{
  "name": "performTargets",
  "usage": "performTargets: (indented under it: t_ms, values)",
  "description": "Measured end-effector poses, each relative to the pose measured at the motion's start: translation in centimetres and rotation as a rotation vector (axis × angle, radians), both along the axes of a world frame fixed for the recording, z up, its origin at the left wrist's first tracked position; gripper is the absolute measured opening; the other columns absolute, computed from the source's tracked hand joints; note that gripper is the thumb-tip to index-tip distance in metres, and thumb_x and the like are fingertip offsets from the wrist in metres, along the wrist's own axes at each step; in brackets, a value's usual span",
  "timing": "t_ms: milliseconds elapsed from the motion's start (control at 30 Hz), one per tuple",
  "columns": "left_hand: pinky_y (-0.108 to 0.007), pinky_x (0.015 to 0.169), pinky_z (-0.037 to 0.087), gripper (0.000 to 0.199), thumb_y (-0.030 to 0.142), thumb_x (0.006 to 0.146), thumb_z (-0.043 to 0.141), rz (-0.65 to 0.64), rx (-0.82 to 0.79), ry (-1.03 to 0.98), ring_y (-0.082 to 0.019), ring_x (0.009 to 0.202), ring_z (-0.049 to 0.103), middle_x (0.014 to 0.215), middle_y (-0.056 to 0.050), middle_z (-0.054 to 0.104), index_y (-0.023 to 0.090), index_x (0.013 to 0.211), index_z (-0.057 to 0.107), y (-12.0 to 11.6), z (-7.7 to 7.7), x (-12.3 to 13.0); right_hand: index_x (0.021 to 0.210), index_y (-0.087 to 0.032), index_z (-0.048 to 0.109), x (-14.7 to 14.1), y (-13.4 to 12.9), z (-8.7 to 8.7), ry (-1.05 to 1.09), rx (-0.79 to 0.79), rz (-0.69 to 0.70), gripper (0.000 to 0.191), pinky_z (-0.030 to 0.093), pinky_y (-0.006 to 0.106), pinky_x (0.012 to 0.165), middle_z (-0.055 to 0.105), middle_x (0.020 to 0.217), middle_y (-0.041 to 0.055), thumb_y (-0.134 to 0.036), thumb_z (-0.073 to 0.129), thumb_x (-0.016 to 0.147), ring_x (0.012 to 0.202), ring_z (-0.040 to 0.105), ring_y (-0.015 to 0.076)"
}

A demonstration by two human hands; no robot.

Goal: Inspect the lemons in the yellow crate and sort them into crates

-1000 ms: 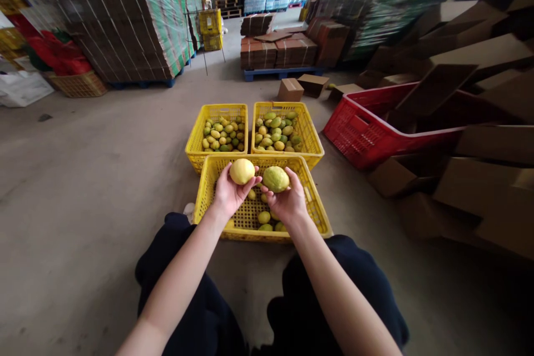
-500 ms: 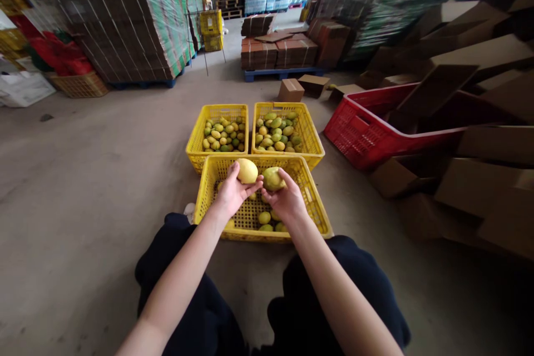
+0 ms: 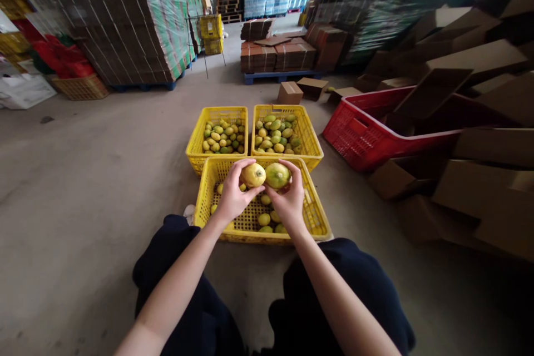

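My left hand [image 3: 237, 189] is closed around a yellow lemon [image 3: 253, 176], with the fingers over its top and the thumb below. A greener lemon [image 3: 277, 176] is gripped the same way in my right hand [image 3: 291, 194]. The two fruits are side by side, nearly touching, and each turns one end toward me. Both hands are above the near yellow crate [image 3: 267, 237]. Several loose lemons [image 3: 264, 219] lie on its perforated bottom, mostly on the right, and my hands and wrists hide part of it.
Behind the near crate stand a left yellow crate [image 3: 192, 142] and a right yellow crate [image 3: 312, 139], both holding many yellow and green fruits. A red crate [image 3: 362, 136] and a heap of cardboard boxes [image 3: 479, 189] are on the right. Flattened cartons lie on a blue pallet [image 3: 275, 75] farther back.
Both lemons have been turned so that their ends face me. My fingers have moved from beneath the fruits to over their tops, and the fruits are closer together.
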State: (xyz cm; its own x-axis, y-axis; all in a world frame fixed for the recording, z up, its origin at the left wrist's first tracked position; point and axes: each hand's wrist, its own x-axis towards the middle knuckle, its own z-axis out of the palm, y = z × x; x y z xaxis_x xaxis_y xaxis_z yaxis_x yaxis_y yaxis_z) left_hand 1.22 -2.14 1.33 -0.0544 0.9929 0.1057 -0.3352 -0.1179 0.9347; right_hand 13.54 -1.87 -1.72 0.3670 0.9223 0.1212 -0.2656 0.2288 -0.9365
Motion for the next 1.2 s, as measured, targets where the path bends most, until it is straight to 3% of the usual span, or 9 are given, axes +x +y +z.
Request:
performTargets:
  t_ms: [167, 367, 500, 600, 700, 767, 833, 967, 1200]
  values:
    - [-0.031, 0.103, 0.039, 0.045, -0.001, 0.056, 0.075, -0.023, 0.043, 0.02, -0.022, 0.126, 0.045, 0.116, -0.005, 0.062, 0.023, 0.093, 0.068, 0.0, -0.1, -0.2, 0.105, -0.027, 0.06, 0.1, -0.2, -0.1, -0.219, 0.114, -0.051, 0.056, 0.044, 0.034, 0.097, 0.058, 0.112, -0.0003, -0.005, 0.072, 0.055, 0.111, 0.051, 0.019]
    - [-0.028, 0.1, 0.044, 0.037, 0.006, 0.063, 0.075, -0.009, -0.14, -0.2, -0.021, 0.125, 0.049, 0.114, -0.005, 0.064, 0.023, 0.094, 0.066, 0.3, 0.0, 0.0, 0.102, -0.027, 0.06, 0.2, -0.3, 0.2, -0.14, 0.084, -0.02, 0.056, 0.047, 0.029, 0.09, 0.059, 0.109, -0.0017, -0.004, 0.074, 0.054, 0.105, 0.053, 0.0165]
    - [-0.02, 0.086, 0.05, 0.044, 0.008, 0.062, 0.077, -0.004, -0.19, -0.282, -0.018, 0.109, 0.059, 0.112, -0.002, 0.065, 0.026, 0.101, 0.065, 1.0, -0.5, -0.6, 0.103, -0.029, 0.058, 0.4, -0.4, 0.9, 0.052, -0.016, 0.103, 0.053, 0.052, 0.02, 0.066, 0.063, 0.096, -0.0046, -0.009, 0.076, 0.057, 0.081, 0.06, 0.0113]
    - [-0.017, 0.06, 0.052, 0.032, 0.03, 0.076, 0.067, -0.062, -0.217, -0.35, -0.014, 0.078, 0.065, 0.095, -0.003, 0.068, 0.023, 0.107, 0.063, 1.3, -0.7, -1.2, 0.101, -0.026, 0.056, 0.6, -0.2, 1.3, 0.242, -0.101, 0.251, 0.033, 0.038, 0.015, 0.036, 0.065, 0.082, -0.0028, -0.03, 0.068, 0.071, 0.054, 0.055, 0.0094]
    - [-0.02, 0.044, 0.047, 0.04, 0.046, 0.084, 0.048, -0.213, -0.242, -0.431, -0.012, 0.052, 0.058, 0.074, -0.005, 0.065, 0.016, 0.105, 0.063, 1.2, -0.9, -1.4, 0.095, -0.019, 0.058, 0.7, 0.1, 1.4, 0.421, -0.149, 0.425, 0.033, 0.026, 0.016, 0.026, 0.065, 0.071, 0.0027, -0.047, 0.052, 0.08, 0.041, 0.049, 0.0103]
    - [-0.024, 0.05, 0.051, 0.04, 0.045, 0.085, 0.043, -0.272, -0.272, -0.531, -0.013, 0.053, 0.059, 0.068, -0.006, 0.063, 0.013, 0.098, 0.064, 1.2, -1.1, -1.2, 0.091, -0.015, 0.061, 0.6, 0.4, 1.2, 0.531, -0.17, 0.529, 0.039, 0.027, 0.017, 0.026, 0.065, 0.066, 0.0055, -0.049, 0.044, 0.082, 0.04, 0.05, 0.0116]
    - [-0.026, 0.062, 0.055, 0.038, 0.042, 0.086, 0.042, -0.284, -0.351, -0.682, -0.015, 0.063, 0.063, 0.068, -0.007, 0.064, 0.013, 0.095, 0.064, 1.3, -1.4, -0.9, 0.086, -0.013, 0.062, 0.4, 0.6, 0.9, 0.655, -0.19, 0.576, 0.04, 0.038, 0.02, 0.032, 0.064, 0.063, 0.007, -0.047, 0.041, 0.084, 0.047, 0.056, 0.0143]
    - [-0.024, 0.077, 0.054, 0.03, 0.029, 0.087, 0.044, -0.197, -0.441, -0.962, -0.014, 0.083, 0.066, 0.083, -0.007, 0.068, 0.014, 0.104, 0.063, 1.9, -2.0, -0.2, 0.085, -0.015, 0.063, -0.2, 1.1, 0.4, 0.899, -0.216, 0.539, 0.031, 0.056, 0.029, 0.057, 0.067, 0.073, 0.0079, -0.04, 0.046, 0.082, 0.067, 0.064, 0.0173]
    - [-0.031, 0.082, 0.053, 0.025, 0.022, 0.084, 0.046, -0.085, -0.387, -0.984, -0.016, 0.092, 0.066, 0.099, -0.004, 0.071, 0.019, 0.095, 0.068, 2.9, -2.4, 0.4, 0.087, -0.021, 0.063, -1.2, 1.8, 0.0, 1.032, -0.196, 0.399, 0.015, 0.057, 0.029, 0.057, 0.072, 0.092, 0.0028, -0.024, 0.057, 0.074, 0.07, 0.067, 0.0162]
